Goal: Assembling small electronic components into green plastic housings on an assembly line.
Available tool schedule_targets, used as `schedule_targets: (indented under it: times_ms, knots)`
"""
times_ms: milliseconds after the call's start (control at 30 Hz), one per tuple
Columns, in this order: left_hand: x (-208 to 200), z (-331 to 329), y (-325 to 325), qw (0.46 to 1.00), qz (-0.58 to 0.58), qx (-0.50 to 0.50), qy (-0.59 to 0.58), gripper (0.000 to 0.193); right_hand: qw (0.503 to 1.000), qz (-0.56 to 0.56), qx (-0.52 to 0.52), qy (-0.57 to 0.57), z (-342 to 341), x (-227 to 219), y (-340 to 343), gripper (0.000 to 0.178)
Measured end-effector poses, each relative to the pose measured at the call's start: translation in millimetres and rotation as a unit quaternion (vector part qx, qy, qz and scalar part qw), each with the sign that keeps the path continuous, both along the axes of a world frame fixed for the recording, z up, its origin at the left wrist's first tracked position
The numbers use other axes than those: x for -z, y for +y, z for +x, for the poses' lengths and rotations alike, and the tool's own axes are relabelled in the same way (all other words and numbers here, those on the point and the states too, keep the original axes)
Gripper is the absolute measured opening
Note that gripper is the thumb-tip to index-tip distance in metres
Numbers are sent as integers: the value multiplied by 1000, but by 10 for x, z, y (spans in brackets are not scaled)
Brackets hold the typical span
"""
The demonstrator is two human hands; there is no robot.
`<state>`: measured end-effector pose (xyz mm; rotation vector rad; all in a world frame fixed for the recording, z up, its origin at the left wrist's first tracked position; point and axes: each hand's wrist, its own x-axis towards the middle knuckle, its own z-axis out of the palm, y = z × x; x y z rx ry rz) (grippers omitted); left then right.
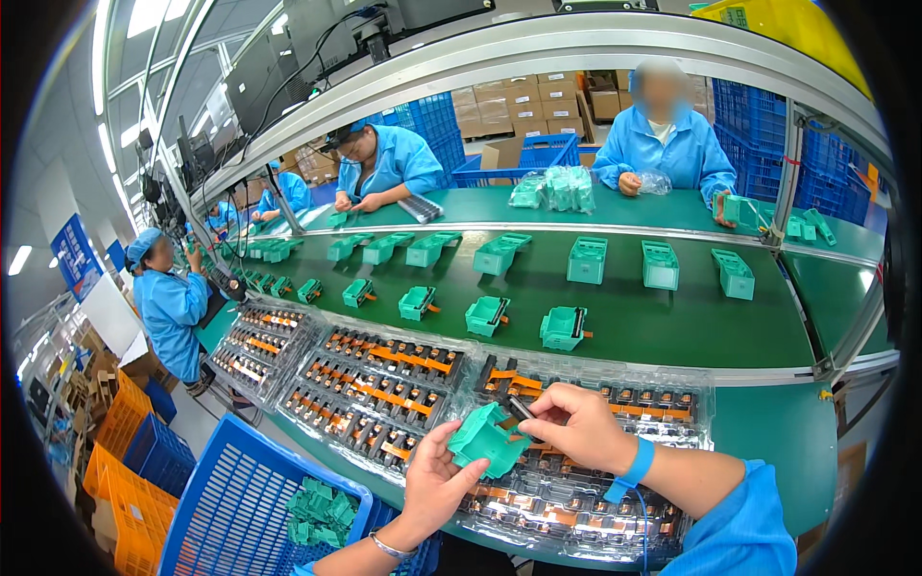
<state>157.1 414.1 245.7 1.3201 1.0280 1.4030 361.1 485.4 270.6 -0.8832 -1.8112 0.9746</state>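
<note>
My left hand point(432, 490) grips a green plastic housing point(486, 444), its open side tilted toward the right. Between the thumb and fingers of my right hand point(588, 429) is a small black part point(520, 409), held just above the housing's upper right edge. Whether the two touch, I cannot tell. Under both hands lies a clear plastic tray point(704, 403) with rows of black parts joined by orange ribbon strips. Another such tray point(459, 370), filled the same way, is to its left. A blue band with a cord circles my right wrist.
Beyond the trays runs a green conveyor belt point(653, 331) carrying two rows of green housings. At lower left stands a blue basket point(216, 490) holding green pieces point(322, 512). A metal frame post point(855, 331) rises at right. Co-workers in blue sit across the belt and stand at left.
</note>
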Motion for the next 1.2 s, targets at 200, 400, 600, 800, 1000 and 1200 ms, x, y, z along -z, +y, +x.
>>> schedule_targets:
  times_ms: [200,400,600,800,1000,1200]
  knots:
    - [-12,19,-21,1000,6,3,1,54,999,-7,-47,-26,18,18,-16,20]
    - [-3,-1,-22,1000,-12,8,-25,52,992,-108,-66,12,-16,165,26,20]
    - [-44,49,-93,999,-19,27,-27,52,979,-171,-104,-27,-20,233,16,24]
    - [-58,57,-91,999,-23,16,-46,50,980,-171,-98,-30,-24,65,-31,25]
    - [-44,81,-101,997,-47,19,-54,51,984,-146,-92,-46,-25,111,-40,24]
    - [-26,97,-123,998,-13,25,-53,52,982,-162,-98,-20,-18,147,-1,22]
